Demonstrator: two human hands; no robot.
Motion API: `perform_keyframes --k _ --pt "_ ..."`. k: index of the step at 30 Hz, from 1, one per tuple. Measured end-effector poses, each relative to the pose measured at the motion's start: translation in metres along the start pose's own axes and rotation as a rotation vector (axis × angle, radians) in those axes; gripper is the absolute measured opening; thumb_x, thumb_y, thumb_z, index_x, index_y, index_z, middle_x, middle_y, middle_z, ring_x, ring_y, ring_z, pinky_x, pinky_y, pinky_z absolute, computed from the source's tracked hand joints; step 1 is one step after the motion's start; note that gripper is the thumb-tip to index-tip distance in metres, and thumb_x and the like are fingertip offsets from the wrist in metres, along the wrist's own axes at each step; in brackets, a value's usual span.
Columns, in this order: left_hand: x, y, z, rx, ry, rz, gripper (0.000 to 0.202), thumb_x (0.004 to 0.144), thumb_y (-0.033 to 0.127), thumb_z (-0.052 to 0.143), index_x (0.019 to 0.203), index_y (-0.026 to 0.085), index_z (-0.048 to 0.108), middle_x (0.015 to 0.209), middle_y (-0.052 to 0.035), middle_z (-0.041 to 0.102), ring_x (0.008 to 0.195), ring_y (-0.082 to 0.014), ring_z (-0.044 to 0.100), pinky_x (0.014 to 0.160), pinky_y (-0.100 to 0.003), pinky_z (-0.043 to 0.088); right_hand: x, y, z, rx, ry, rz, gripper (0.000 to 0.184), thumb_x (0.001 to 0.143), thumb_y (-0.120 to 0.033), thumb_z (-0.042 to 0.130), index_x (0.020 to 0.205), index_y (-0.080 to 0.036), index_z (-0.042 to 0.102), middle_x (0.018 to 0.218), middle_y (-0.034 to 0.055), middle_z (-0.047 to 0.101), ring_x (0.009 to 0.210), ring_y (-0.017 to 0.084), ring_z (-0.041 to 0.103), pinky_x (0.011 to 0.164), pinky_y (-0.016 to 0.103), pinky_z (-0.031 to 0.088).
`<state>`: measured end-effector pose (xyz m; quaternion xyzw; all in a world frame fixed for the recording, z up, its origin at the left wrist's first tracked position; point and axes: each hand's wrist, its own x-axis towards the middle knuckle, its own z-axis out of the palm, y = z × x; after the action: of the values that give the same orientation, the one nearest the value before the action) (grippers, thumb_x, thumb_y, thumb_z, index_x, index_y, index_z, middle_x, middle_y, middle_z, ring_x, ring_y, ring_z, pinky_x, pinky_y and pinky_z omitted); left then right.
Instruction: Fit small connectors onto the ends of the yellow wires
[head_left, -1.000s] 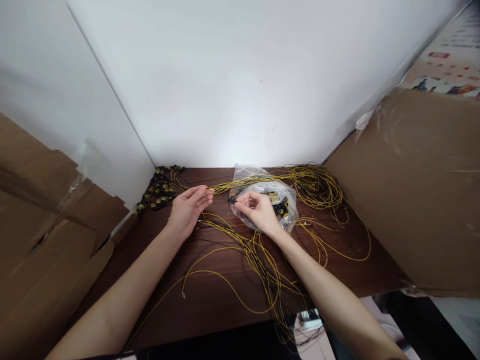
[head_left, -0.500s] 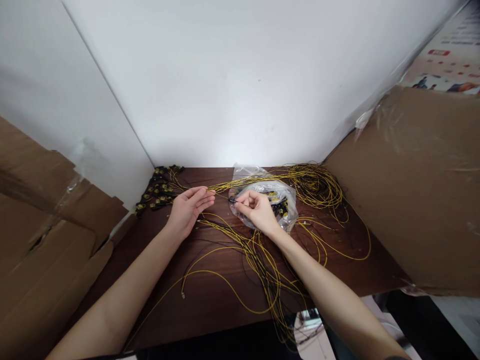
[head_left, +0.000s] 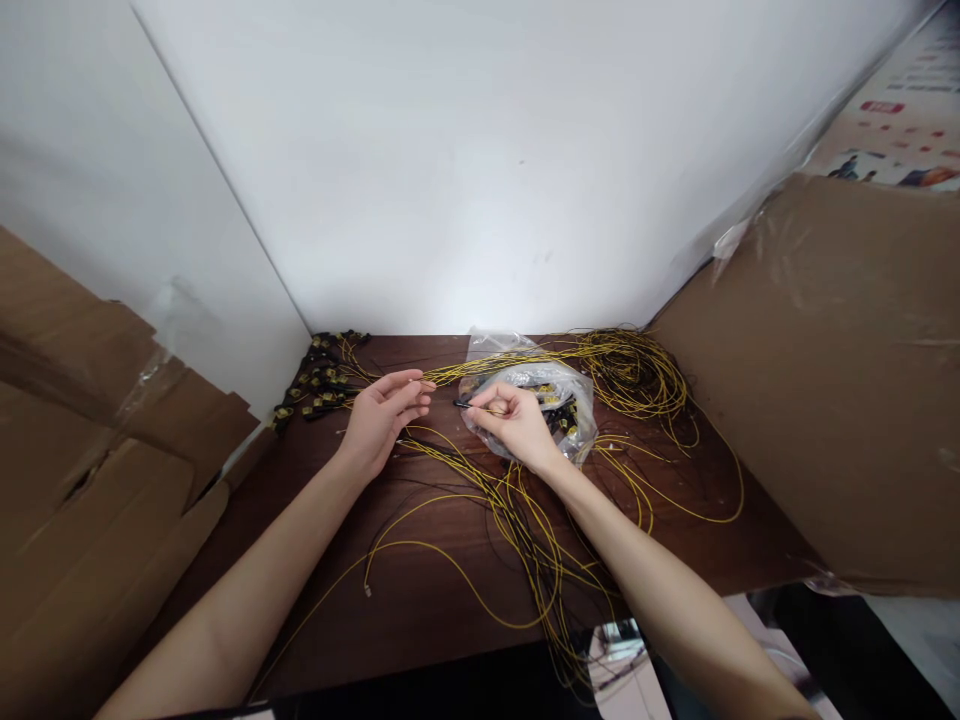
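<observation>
My right hand (head_left: 517, 422) pinches a small black part (head_left: 462, 404) between thumb and forefinger, over the clear plastic bag (head_left: 583, 385). A short yellow strand shows at its fingers. My left hand (head_left: 384, 420) is beside it on the left, thumb and fingertips drawn together; whatever they hold is too small to make out. In the bag lie black pieces with yellow squares (head_left: 568, 418). Behind both hands runs a bundle of yellow wires (head_left: 517, 360). More loose yellow and black wires (head_left: 499, 490) spread in front of the hands.
Black parts with yellow squares (head_left: 319, 385) are heaped at the table's back left. A coil of yellow wire (head_left: 634, 370) sits at the back right. Cardboard (head_left: 112, 480) stands on the left and a cardboard panel (head_left: 840, 380) on the right; a white wall (head_left: 480, 200) closes the back.
A thin yellow wire stretched between my hands before; it no longer shows there. The black part now sticks out further from my right fingertips. My left fingers have shifted slightly.
</observation>
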<state>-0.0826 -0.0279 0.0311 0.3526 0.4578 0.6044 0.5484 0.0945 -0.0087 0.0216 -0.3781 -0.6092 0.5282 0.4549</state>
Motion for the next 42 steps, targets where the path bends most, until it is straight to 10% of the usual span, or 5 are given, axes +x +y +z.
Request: perform_keyframes --k 5,11,31,42 --pt "-0.006 0.004 0.004 0.363 -0.162 0.316 0.034 0.067 0.020 0.068 0.100 0.019 0.063 0.105 -0.0076 0.065 0.096 -0.0182 0.057 0.087 -0.032 0.043 -0.001 -0.003 0.000 -0.020 -0.008 -0.003 0.024 0.065 -0.038 0.068 0.067 -0.017 0.056 0.040 -0.0117 0.029 0.036 0.005 0.028 0.040 0.021 0.029" --pt "-0.010 0.001 0.006 0.760 -0.334 0.504 0.015 0.073 0.024 0.063 0.086 0.022 0.069 0.087 -0.0052 0.067 0.085 -0.0199 0.058 0.082 -0.033 0.042 -0.001 0.001 -0.003 -0.120 -0.047 -0.057 0.023 0.068 -0.037 0.067 0.069 -0.015 0.060 0.043 -0.0107 0.025 0.041 0.004 0.020 0.042 0.020 0.019" --pt "-0.007 -0.003 0.004 0.674 -0.182 0.398 0.013 0.068 0.027 0.067 0.079 0.021 0.071 0.081 -0.0045 0.071 0.073 -0.0190 0.062 0.073 -0.029 0.046 0.002 -0.002 -0.014 -0.163 0.055 -0.052 0.021 0.068 -0.036 0.067 0.069 -0.015 0.064 0.048 -0.0081 0.028 0.045 0.006 0.023 0.046 0.023 0.020" --pt "-0.006 -0.014 -0.001 0.864 -0.290 0.435 0.020 0.079 0.032 0.056 0.089 0.019 0.068 0.060 -0.0002 0.065 0.056 -0.0141 0.059 0.059 -0.024 0.041 -0.004 -0.004 -0.015 -0.696 0.083 -0.307 0.009 0.078 -0.022 0.057 0.075 -0.018 0.064 0.063 -0.0007 0.053 0.060 0.013 0.048 0.059 0.026 0.036"
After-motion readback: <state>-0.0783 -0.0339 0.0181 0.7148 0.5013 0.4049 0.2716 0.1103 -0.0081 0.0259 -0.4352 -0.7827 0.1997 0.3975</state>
